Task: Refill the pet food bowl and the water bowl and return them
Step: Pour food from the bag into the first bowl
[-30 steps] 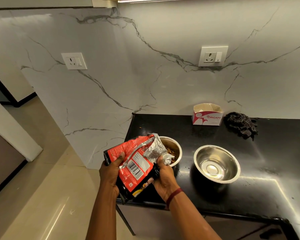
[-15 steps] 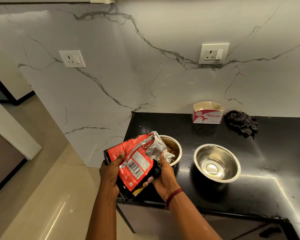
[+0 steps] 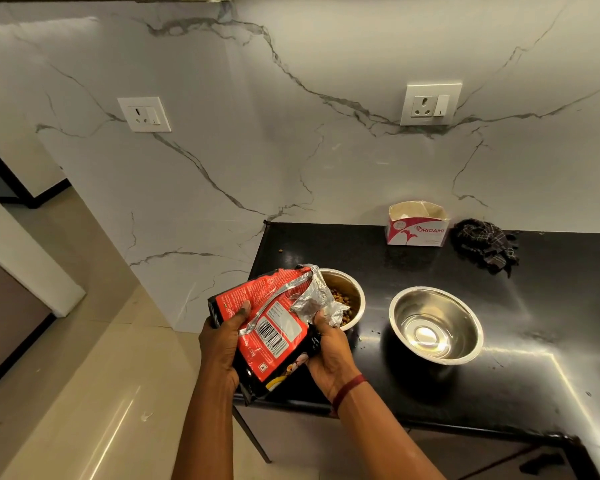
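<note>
Pet food bowl (image 3: 343,280) sits near the left end of the black surface (image 3: 534,358) with some kibble already in it. The red pet food bag (image 3: 274,327) is tipped so its torn foil mouth hangs right over the rim, so I'd say this is mid-pour on the food half of the job. Left hand (image 3: 222,344) is wrapped round the bag's lower side, thumb on the front, taking the weight. Right hand (image 3: 329,355) has its fingers (image 3: 317,317) pinched on the crinkled foil opening, probably to steer the flow, since one stray kibble (image 3: 280,251) is lying back near the wall. Water bowl (image 3: 465,320) stands just to the right, not touching. Might be a bit of water in it, hard to tell. Origami tissue box (image 3: 418,225) and checked cloth (image 3: 485,245) are parked at the back, out of the way.
</note>
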